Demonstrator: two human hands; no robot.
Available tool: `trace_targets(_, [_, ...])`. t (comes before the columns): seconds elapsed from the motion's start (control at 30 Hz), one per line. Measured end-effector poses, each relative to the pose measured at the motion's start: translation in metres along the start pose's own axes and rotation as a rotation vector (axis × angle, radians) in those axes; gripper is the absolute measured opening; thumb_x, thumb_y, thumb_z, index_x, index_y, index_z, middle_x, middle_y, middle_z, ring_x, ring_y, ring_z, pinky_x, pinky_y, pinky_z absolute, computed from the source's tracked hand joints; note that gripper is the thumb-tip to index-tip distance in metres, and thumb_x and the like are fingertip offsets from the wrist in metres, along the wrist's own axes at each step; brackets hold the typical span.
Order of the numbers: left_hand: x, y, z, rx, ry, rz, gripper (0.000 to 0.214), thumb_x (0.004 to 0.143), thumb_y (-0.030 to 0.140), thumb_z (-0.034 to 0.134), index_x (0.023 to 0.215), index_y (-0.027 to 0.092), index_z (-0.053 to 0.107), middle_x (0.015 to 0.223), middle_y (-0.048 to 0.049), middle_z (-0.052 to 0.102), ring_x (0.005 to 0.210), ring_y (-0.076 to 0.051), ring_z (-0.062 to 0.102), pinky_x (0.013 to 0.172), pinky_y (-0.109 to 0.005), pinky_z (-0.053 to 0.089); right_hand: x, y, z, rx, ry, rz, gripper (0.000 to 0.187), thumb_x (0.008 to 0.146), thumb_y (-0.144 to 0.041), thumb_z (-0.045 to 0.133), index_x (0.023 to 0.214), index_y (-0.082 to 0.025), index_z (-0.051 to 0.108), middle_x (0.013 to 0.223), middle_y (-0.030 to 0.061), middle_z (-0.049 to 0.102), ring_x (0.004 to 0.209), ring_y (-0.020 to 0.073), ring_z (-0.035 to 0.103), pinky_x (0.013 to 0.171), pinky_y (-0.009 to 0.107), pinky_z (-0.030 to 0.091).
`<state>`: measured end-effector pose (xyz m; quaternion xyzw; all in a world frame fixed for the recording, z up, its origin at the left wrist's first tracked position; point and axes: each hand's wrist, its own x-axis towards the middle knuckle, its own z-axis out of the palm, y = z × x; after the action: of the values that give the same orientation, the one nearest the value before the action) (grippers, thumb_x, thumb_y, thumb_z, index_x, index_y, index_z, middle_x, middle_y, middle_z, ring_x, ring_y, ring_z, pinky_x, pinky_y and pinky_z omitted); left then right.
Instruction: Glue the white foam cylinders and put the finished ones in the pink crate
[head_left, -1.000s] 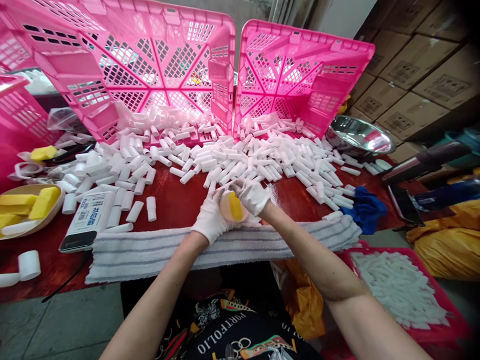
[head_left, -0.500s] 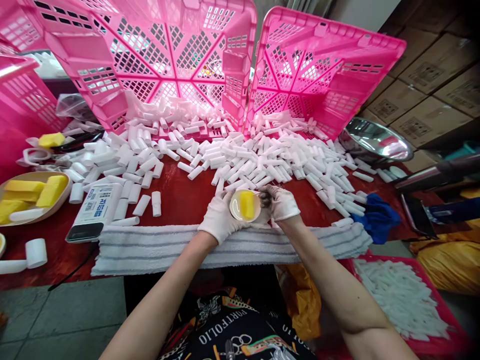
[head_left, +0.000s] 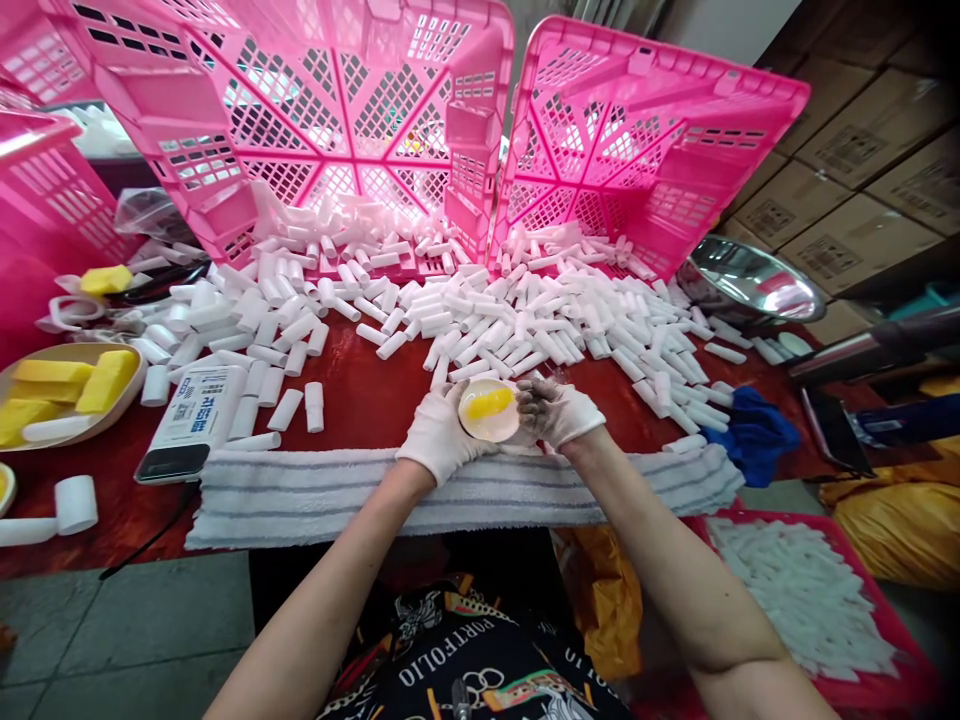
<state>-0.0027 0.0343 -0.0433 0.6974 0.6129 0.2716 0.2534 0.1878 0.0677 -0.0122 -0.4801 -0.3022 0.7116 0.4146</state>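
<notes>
My left hand (head_left: 437, 436), in a white glove, is closed around the left side of a small white dish (head_left: 501, 430) above the table's front edge. A wet-looking yellow piece (head_left: 487, 403), like sponge, lies slantwise in the dish. Beside the dish's right rim is my right hand (head_left: 553, 412), gloved too, its fingertips stained dark. Its fingers are curled, and what they hold, if anything, is too small to name. Under the wrists a striped towel (head_left: 315, 495) runs along the table edge. White tubes (head_left: 517, 320) lie heaped just beyond both hands.
Pink crates (head_left: 352, 100) stand on their sides behind the heap. At left are a bowl (head_left: 124, 405) of yellow sponges and a white device (head_left: 191, 415). A metal basin (head_left: 757, 280) and a blue cloth (head_left: 754, 435) lie right; a pink bin (head_left: 911, 650) of white pieces stands below.
The dish has tilted, and the yellow piece in it now lies slantwise instead of upright. My right hand has turned slightly, its fingers lower beside the rim. My left hand keeps its hold.
</notes>
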Motion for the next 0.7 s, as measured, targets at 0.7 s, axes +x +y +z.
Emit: trace_targets(0.7, [0.0,0.0,-0.001,0.005,0.008,0.021,0.096,0.045,0.056,0.078,0.128,0.02,0.047,0.123,-0.0121,0.051,0.105,-0.029,0.057,0.094,-0.036,0.045,0.006,-0.01,0.001,0.134,0.013,0.119,0.017,0.084,-0.026,0.053,0.073,-0.013,0.058,0.055,0.0001,0.053,0.044,0.0067,0.045,0.043,0.019,0.042])
